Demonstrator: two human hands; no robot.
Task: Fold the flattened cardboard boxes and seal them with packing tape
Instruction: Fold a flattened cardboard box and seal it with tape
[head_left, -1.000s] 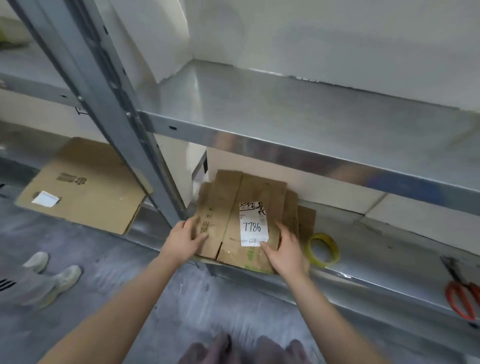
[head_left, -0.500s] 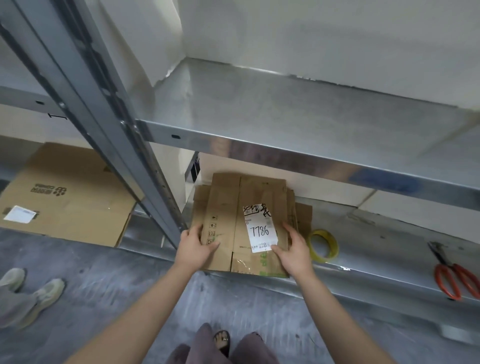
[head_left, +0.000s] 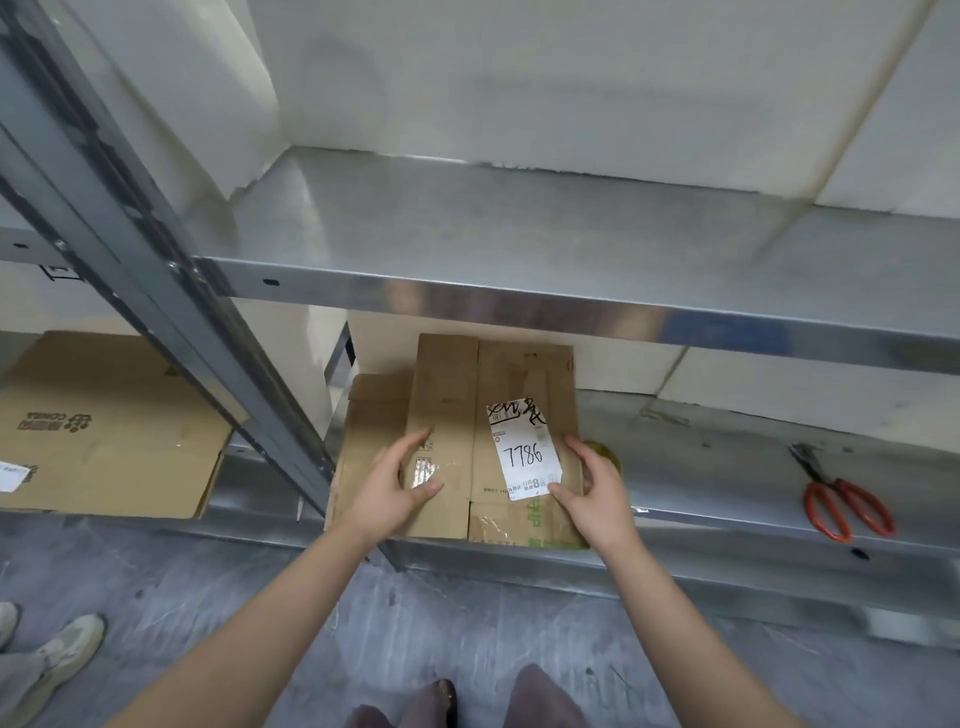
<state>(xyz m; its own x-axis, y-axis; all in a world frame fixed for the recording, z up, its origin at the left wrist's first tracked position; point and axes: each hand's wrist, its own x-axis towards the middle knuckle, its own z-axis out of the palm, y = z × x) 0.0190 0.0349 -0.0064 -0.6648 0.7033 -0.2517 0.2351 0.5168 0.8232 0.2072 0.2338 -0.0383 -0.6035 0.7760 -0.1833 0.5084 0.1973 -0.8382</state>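
Observation:
A stack of flattened cardboard boxes (head_left: 447, 395) lies on the lower metal shelf (head_left: 727, 467). The top one carries a white label marked 7786 (head_left: 524, 452). My left hand (head_left: 392, 486) rests on the left panel of the top box with fingers spread. At the box's right edge is my right hand (head_left: 595, 493), thumb on the label's lower corner and fingers along the edge. A yellow-rimmed roll of packing tape (head_left: 605, 451) sits just right of the stack, mostly hidden behind my right hand.
Red-handled scissors (head_left: 841, 501) lie on the same shelf at the right. A larger flattened box (head_left: 104, 426) lies in the left bay, beyond a slanting steel upright (head_left: 156, 291). The upper shelf (head_left: 519, 244) overhangs the stack. Another person's shoes (head_left: 47, 660) stand on the floor at the left.
My left hand has slid from the stack's left edge onto the top box. My right hand has shifted slightly right along the box edge, now covering most of the tape roll.

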